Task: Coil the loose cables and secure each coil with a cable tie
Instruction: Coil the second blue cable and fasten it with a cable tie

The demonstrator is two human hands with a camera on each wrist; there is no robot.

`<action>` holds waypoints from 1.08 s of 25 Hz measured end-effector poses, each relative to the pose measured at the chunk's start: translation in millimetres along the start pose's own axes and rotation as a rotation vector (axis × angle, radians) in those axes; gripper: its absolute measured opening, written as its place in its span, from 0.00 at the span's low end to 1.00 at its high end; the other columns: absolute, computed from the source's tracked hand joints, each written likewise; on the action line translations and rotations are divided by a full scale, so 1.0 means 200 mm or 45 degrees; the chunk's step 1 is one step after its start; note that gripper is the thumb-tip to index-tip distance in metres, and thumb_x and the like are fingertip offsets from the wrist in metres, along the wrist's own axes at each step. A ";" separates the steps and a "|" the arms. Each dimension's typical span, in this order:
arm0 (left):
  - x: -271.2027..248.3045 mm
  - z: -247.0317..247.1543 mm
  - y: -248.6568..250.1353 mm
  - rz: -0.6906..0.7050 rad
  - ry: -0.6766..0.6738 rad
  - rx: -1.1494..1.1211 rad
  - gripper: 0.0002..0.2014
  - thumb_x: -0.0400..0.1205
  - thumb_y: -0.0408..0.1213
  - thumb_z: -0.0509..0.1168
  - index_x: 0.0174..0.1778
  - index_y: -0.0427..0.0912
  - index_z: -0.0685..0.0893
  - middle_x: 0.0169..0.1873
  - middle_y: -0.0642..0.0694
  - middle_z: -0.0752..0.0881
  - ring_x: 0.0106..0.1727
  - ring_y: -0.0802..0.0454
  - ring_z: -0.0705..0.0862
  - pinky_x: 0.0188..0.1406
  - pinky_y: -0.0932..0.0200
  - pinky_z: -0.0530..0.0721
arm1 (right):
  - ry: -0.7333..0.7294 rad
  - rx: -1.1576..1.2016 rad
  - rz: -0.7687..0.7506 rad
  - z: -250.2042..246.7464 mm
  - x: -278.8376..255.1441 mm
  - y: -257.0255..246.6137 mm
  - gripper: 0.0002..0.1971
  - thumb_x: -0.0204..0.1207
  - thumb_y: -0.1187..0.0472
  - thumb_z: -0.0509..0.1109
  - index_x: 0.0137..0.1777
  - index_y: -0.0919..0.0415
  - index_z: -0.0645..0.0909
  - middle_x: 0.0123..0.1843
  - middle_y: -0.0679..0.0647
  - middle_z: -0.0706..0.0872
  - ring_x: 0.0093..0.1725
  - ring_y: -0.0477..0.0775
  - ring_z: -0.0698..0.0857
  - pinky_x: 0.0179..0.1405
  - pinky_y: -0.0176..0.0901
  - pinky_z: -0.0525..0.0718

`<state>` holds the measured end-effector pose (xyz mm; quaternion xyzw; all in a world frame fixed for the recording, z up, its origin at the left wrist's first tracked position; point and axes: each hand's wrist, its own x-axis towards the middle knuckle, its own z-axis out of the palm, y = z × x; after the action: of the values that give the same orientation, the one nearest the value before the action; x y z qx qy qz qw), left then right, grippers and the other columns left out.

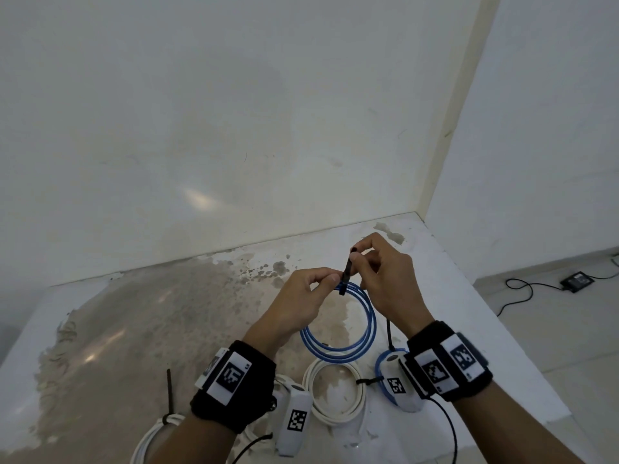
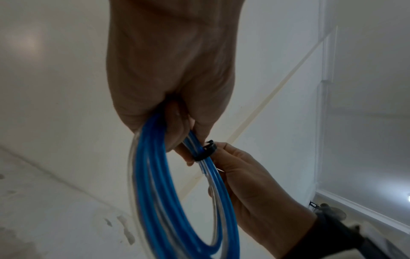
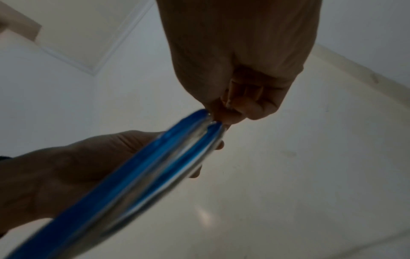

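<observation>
A blue cable coil (image 1: 348, 329) hangs in the air above the white table (image 1: 469, 296). My left hand (image 1: 311, 293) pinches the coil's top strands (image 2: 153, 149). A black cable tie (image 1: 346, 274) is looped round those strands (image 2: 205, 152). My right hand (image 1: 375, 262) pinches the tie's upright tail just above the coil. In the right wrist view the blue coil (image 3: 155, 166) runs blurred across the frame, and the tie is hidden behind my right hand's fingers (image 3: 248, 105).
A white cable coil (image 1: 335, 390) with a black tie lies on the table near my wrists. Another white coil (image 1: 157, 430) with a tie sits at the lower left. A smaller blue coil (image 1: 382, 373) lies under my right wrist. A black adapter (image 1: 576, 281) lies on the floor.
</observation>
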<state>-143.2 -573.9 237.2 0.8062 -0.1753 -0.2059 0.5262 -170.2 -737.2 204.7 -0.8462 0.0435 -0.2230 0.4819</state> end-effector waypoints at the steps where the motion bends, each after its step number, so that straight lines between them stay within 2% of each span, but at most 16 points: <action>1: 0.00 0.01 0.00 0.003 0.003 0.009 0.15 0.89 0.38 0.56 0.61 0.39 0.86 0.34 0.53 0.77 0.18 0.70 0.75 0.27 0.73 0.66 | -0.027 -0.056 -0.019 0.00 0.01 0.00 0.02 0.85 0.59 0.65 0.51 0.54 0.76 0.31 0.45 0.91 0.26 0.53 0.85 0.34 0.59 0.86; 3: 0.01 0.02 -0.01 -0.015 0.013 -0.008 0.14 0.89 0.39 0.57 0.62 0.40 0.86 0.27 0.46 0.77 0.19 0.72 0.75 0.30 0.67 0.73 | -0.085 -0.178 -0.051 -0.01 0.02 0.00 0.02 0.87 0.56 0.63 0.52 0.50 0.74 0.33 0.42 0.90 0.26 0.47 0.83 0.34 0.58 0.86; 4: 0.01 0.02 -0.01 -0.026 0.025 -0.021 0.14 0.88 0.39 0.58 0.62 0.43 0.86 0.23 0.50 0.79 0.19 0.72 0.76 0.35 0.54 0.80 | -0.110 -0.231 -0.073 -0.02 0.03 -0.01 0.02 0.87 0.54 0.62 0.52 0.49 0.74 0.35 0.42 0.89 0.27 0.45 0.83 0.35 0.56 0.86; 5: 0.01 0.02 -0.01 -0.034 0.031 -0.032 0.13 0.88 0.40 0.59 0.62 0.46 0.86 0.28 0.56 0.83 0.20 0.71 0.76 0.44 0.42 0.83 | -0.127 -0.269 -0.105 -0.03 0.04 -0.02 0.02 0.87 0.54 0.63 0.52 0.48 0.75 0.38 0.41 0.89 0.30 0.45 0.84 0.37 0.56 0.86; 6: 0.01 0.02 -0.01 -0.038 0.026 -0.037 0.12 0.88 0.40 0.59 0.62 0.48 0.85 0.35 0.55 0.86 0.21 0.71 0.76 0.52 0.34 0.81 | -0.135 -0.285 -0.138 -0.03 0.05 -0.02 0.02 0.86 0.54 0.64 0.52 0.49 0.76 0.42 0.41 0.87 0.32 0.47 0.84 0.38 0.56 0.86; 7: 0.01 0.01 -0.01 -0.034 0.017 -0.031 0.12 0.88 0.39 0.59 0.62 0.49 0.85 0.38 0.53 0.86 0.21 0.71 0.77 0.53 0.33 0.79 | -0.140 -0.263 -0.153 -0.03 0.06 -0.02 0.02 0.85 0.55 0.65 0.51 0.50 0.78 0.44 0.41 0.86 0.33 0.49 0.84 0.39 0.56 0.86; 9: 0.03 -0.01 0.00 -0.021 0.015 -0.016 0.12 0.87 0.38 0.59 0.61 0.49 0.87 0.40 0.52 0.87 0.22 0.72 0.76 0.43 0.46 0.77 | -0.139 -0.104 -0.076 -0.03 0.09 -0.03 0.02 0.84 0.59 0.67 0.49 0.54 0.79 0.43 0.43 0.88 0.30 0.51 0.85 0.37 0.53 0.87; 11: 0.05 -0.02 0.01 -0.041 0.014 -0.026 0.13 0.87 0.37 0.59 0.60 0.48 0.88 0.44 0.49 0.88 0.20 0.71 0.75 0.34 0.64 0.72 | -0.118 0.041 0.042 -0.03 0.11 -0.04 0.03 0.85 0.62 0.65 0.49 0.58 0.77 0.34 0.49 0.90 0.27 0.49 0.85 0.35 0.45 0.87; 12: 0.05 -0.03 0.02 -0.057 0.002 -0.040 0.13 0.87 0.36 0.59 0.59 0.47 0.88 0.44 0.49 0.89 0.19 0.69 0.74 0.28 0.69 0.69 | -0.107 0.072 0.086 -0.04 0.12 -0.04 0.03 0.86 0.63 0.63 0.50 0.59 0.76 0.31 0.52 0.90 0.26 0.49 0.86 0.34 0.42 0.86; 14: 0.05 -0.04 0.02 -0.068 -0.014 -0.078 0.13 0.87 0.36 0.59 0.57 0.45 0.89 0.37 0.54 0.88 0.17 0.65 0.71 0.20 0.71 0.67 | -0.093 0.093 0.125 -0.05 0.14 -0.06 0.02 0.88 0.63 0.60 0.53 0.59 0.72 0.27 0.55 0.89 0.25 0.52 0.86 0.33 0.43 0.85; 16: 0.05 -0.04 0.02 -0.073 -0.034 -0.106 0.13 0.87 0.37 0.59 0.55 0.45 0.90 0.27 0.60 0.85 0.17 0.62 0.67 0.18 0.69 0.65 | -0.104 0.079 0.139 -0.04 0.14 -0.06 0.02 0.89 0.62 0.58 0.54 0.59 0.70 0.26 0.55 0.88 0.25 0.55 0.86 0.33 0.46 0.85; 18: 0.03 -0.03 0.01 -0.063 -0.055 -0.100 0.14 0.88 0.37 0.58 0.55 0.44 0.90 0.23 0.62 0.83 0.17 0.63 0.70 0.18 0.73 0.66 | -0.140 0.070 0.153 -0.03 0.13 -0.06 0.02 0.89 0.62 0.57 0.54 0.58 0.70 0.25 0.54 0.88 0.24 0.55 0.85 0.32 0.49 0.85; 20: 0.01 -0.02 0.01 -0.050 -0.030 -0.087 0.15 0.88 0.39 0.57 0.54 0.42 0.90 0.30 0.61 0.87 0.19 0.69 0.76 0.20 0.79 0.68 | -0.181 0.073 0.151 -0.03 0.13 -0.05 0.02 0.88 0.61 0.58 0.53 0.57 0.71 0.25 0.54 0.88 0.23 0.56 0.85 0.30 0.46 0.84; 22: 0.01 -0.01 0.01 -0.029 0.017 -0.092 0.15 0.87 0.43 0.60 0.51 0.41 0.91 0.40 0.54 0.90 0.21 0.71 0.77 0.21 0.79 0.71 | -0.195 0.078 0.131 -0.04 0.12 -0.06 0.03 0.88 0.62 0.60 0.51 0.59 0.72 0.30 0.54 0.89 0.23 0.54 0.85 0.29 0.40 0.82; 25: 0.00 0.00 0.01 -0.026 0.040 -0.131 0.11 0.84 0.41 0.65 0.44 0.41 0.91 0.37 0.51 0.88 0.21 0.68 0.76 0.23 0.78 0.70 | -0.153 0.191 0.152 -0.04 0.13 -0.07 0.04 0.86 0.65 0.63 0.49 0.63 0.74 0.36 0.56 0.91 0.27 0.52 0.87 0.28 0.31 0.79; 27: 0.01 0.01 0.00 -0.030 0.016 -0.169 0.10 0.83 0.41 0.67 0.39 0.44 0.89 0.35 0.49 0.85 0.23 0.61 0.74 0.25 0.72 0.71 | -0.132 0.279 0.184 -0.05 0.15 -0.10 0.04 0.86 0.67 0.63 0.48 0.64 0.75 0.36 0.60 0.91 0.30 0.52 0.88 0.25 0.29 0.76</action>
<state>-142.2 -576.0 237.5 0.7729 -0.1485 -0.2183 0.5770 -150.3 -742.8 234.7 -0.7937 0.0548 -0.1470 0.5877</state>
